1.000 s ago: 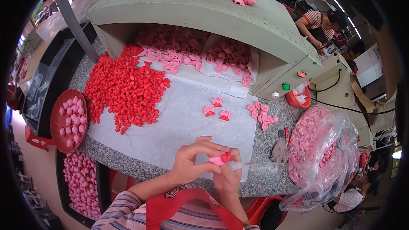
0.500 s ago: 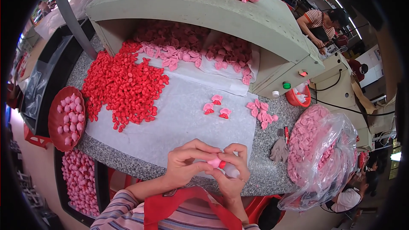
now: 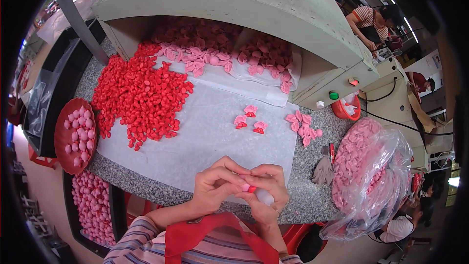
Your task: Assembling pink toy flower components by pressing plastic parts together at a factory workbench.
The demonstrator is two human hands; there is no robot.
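Close in front of me, my left hand [image 3: 212, 186] and my right hand [image 3: 267, 186] meet, fingertips pinched on a small pink and red moulded piece [image 3: 251, 189]. My fingers hide much of it. Against the right palm rests a whitish rounded thing [image 3: 265, 197], whose kind I cannot make out. Beyond the hands, on white sheeting [image 3: 205, 132], lie three small pink pieces with red parts [image 3: 250, 111]. A large heap of red moulded pieces [image 3: 141, 98] spreads to their left. A small cluster of pink pieces [image 3: 304, 126] lies to the right.
An open-fronted pale metal box [image 3: 234, 7] stands at the back with pink pieces inside. A red dish of pink balls [image 3: 62, 144] sits left, above a black crate [image 3: 117, 210]. At right are a plastic bag of pink pieces [image 3: 359, 166], a cloth [image 3: 322, 170] and a red basket [image 3: 340, 112].
My fingers have closed further over the pink and red piece, so less of its pink part shows. The view has shifted slightly; the piles look unchanged.
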